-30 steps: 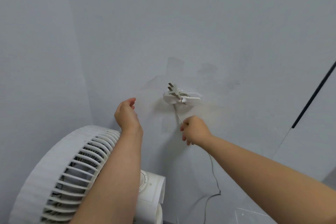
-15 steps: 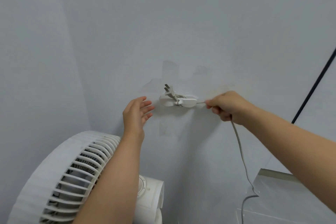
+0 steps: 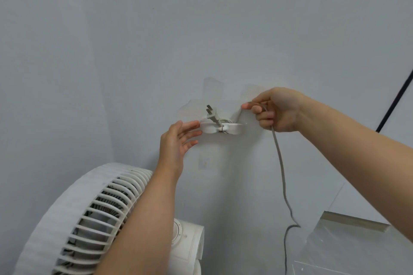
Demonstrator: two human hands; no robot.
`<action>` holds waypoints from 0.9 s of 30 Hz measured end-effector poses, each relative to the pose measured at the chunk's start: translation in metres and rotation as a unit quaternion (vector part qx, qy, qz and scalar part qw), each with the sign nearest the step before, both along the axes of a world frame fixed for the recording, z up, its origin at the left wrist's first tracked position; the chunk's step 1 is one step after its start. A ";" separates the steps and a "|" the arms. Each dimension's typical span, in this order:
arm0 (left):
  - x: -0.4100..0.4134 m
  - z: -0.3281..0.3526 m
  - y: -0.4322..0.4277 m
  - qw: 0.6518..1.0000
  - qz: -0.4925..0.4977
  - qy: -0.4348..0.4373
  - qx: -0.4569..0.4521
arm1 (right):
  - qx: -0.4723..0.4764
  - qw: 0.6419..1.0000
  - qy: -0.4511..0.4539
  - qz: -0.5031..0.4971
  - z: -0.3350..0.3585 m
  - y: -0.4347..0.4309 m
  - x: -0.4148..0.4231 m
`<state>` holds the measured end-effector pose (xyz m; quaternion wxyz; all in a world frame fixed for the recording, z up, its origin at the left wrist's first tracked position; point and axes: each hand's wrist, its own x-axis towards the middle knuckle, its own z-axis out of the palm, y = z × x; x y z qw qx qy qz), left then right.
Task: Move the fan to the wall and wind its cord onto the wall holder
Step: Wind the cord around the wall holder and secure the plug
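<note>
Our right hand was closed around the grey cord, just right of the white wall holder, with the cord hanging down from the fist toward the floor. Our left hand was open, fingertips touching the holder's left end. The two-pin plug sat clipped on the holder. The white fan stood near left, against the wall.

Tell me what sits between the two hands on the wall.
In the head view, the cord holder lies between the left hand and right hand, with the plug sticking up from it. The left fingertips touch its left end.
</note>
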<state>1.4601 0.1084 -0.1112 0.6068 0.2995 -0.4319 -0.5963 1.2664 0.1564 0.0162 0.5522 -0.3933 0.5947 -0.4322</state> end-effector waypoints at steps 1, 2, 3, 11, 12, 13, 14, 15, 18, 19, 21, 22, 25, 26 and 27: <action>0.001 0.000 0.000 1.000 -0.001 -0.002 0.000 | 0.004 1.000 -0.002 0.012 0.003 0.000 -0.002; 0.001 0.000 -0.001 1.000 -0.002 -0.002 0.001 | 0.006 1.000 -0.004 0.019 0.005 0.001 -0.003; 0.001 0.000 -0.001 1.000 -0.002 -0.001 0.002 | 0.005 1.000 -0.005 0.022 0.007 0.000 -0.005; 0.000 0.001 -0.002 1.000 0.025 0.005 0.007 | -0.074 0.992 0.107 0.006 0.013 -0.010 0.021; 0.000 0.001 -0.001 1.000 0.025 0.004 0.009 | -0.086 0.988 0.127 -0.009 0.013 -0.012 0.025; 0.000 0.001 -0.001 1.000 0.025 0.002 0.011 | -0.095 0.984 0.149 -0.020 0.015 -0.014 0.028; -0.001 0.001 -0.001 1.000 0.023 0.000 0.011 | -0.101 0.980 0.168 -0.027 0.017 -0.016 0.031; 0.000 0.001 -0.001 1.000 0.022 -0.002 0.010 | -0.102 0.977 0.183 -0.029 0.021 -0.018 0.034; 0.003 0.001 -0.003 1.000 0.017 -0.013 0.006 | -0.081 0.975 0.205 -0.016 0.030 -0.021 0.046; 0.004 0.001 -0.003 1.000 0.014 -0.012 0.008 | -0.074 0.974 0.213 -0.006 0.032 -0.021 0.050; 0.004 0.002 -0.003 1.000 0.009 -0.006 0.015 | -0.074 0.966 0.249 0.013 0.032 -0.023 0.059; 0.003 0.002 -0.003 1.000 0.012 -0.004 0.017 | -0.081 0.960 0.269 0.018 0.032 -0.025 0.063; 0.002 0.003 -0.003 0.999 0.040 0.008 0.024 | -0.098 0.949 0.301 0.012 0.031 -0.029 0.077; 0.003 0.003 -0.003 0.998 0.054 0.015 0.029 | -0.101 0.947 0.304 0.010 0.031 -0.030 0.081; 0.004 0.003 -0.004 0.996 0.071 0.025 0.038 | -0.103 0.946 0.308 0.010 0.030 -0.032 0.086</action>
